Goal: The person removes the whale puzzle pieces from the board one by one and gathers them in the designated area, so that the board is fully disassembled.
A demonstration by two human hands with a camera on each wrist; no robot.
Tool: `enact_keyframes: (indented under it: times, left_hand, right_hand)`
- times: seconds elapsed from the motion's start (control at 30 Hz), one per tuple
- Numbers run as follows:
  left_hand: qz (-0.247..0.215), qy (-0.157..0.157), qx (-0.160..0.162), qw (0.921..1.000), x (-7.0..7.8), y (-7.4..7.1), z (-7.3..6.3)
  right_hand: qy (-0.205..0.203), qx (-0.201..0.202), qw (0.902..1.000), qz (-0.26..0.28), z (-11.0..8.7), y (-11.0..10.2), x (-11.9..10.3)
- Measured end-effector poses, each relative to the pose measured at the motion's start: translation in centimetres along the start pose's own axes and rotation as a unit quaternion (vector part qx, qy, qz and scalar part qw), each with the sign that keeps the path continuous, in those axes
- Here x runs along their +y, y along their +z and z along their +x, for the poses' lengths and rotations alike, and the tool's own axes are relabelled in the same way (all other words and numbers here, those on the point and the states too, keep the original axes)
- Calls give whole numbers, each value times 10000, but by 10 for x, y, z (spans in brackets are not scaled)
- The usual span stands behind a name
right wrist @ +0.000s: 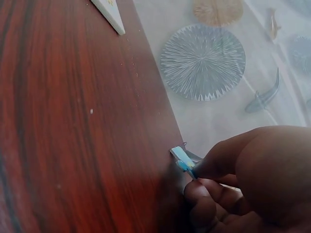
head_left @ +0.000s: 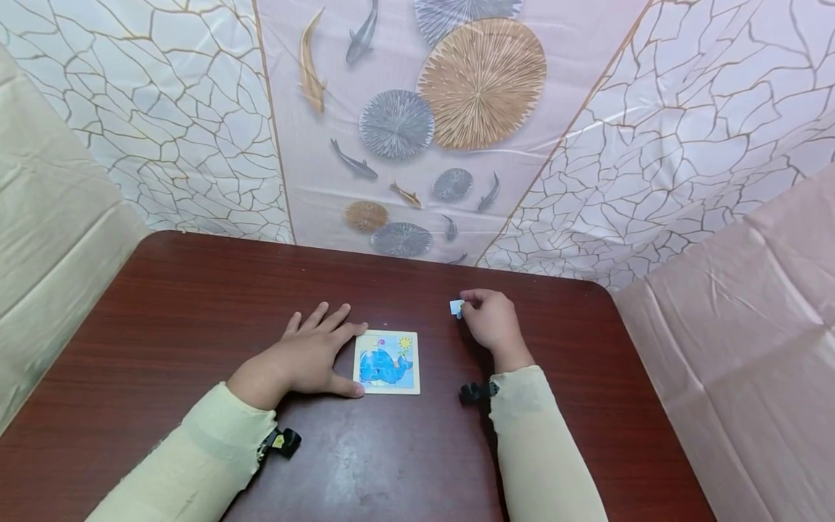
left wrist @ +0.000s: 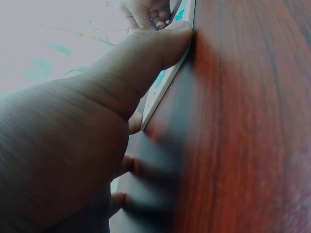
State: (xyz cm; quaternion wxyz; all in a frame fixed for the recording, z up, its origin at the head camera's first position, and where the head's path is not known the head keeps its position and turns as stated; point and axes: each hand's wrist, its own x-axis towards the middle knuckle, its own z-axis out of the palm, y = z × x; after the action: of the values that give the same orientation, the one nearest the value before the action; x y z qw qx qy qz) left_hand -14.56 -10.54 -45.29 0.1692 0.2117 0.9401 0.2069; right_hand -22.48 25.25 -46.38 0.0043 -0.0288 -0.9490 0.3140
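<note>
A small square jigsaw puzzle board (head_left: 386, 362) with a blue whale picture, a yellow sun and a pale rim lies flat on the table. My left hand (head_left: 306, 359) rests beside it, fingers spread; the thumb touches its near left corner and the index finger its far left corner. In the left wrist view that thumb (left wrist: 165, 46) lies over the board's edge. To the right of the board, my right hand (head_left: 492, 319) pinches a light blue puzzle piece (right wrist: 182, 158) between thumb and fingers, close to the tabletop. The fingers hide part of the piece.
The dark reddish-brown wooden table (head_left: 215, 290) ends at a patterned cloth backdrop (head_left: 398, 188) printed with fish and round leaves. Pale cloth hangs along the left and right sides. Each wrist wears a small black camera (head_left: 472, 393). Tiny pale specks (right wrist: 91, 111) lie on the wood.
</note>
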Motion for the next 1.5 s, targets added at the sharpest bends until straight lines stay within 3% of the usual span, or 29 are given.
enact_keyframes:
  times: [0.43,0.67,0.8,1.1,1.3,1.5]
  left_hand:
    - [-1,0,-18,10000,-1,1,0]
    - [-23,-59,-32,10000,-2,2,-1]
    - [-18,-39,-18,10000,-3,2,0]
    - [6,-15,-11,10000,-4,2,2]
    - [-22,-14,-20,10000,-3,1,2]
    - [-12,4,-29,10000,-2,1,1]
  right_hand:
    - [-65,-85,9999,-81,0,-1,-4]
    - [-619,-203,9978,-97,-8,-12,-32]
    - [-1043,-473,9933,-182,-17,-14,-55]
    - [-1832,-1407,9722,-376,-34,-2,-90]
    - [-2185,-2139,9492,-744,-40,6,-100]
    - [-2478,-2391,9306,-1242,-40,15,-105]
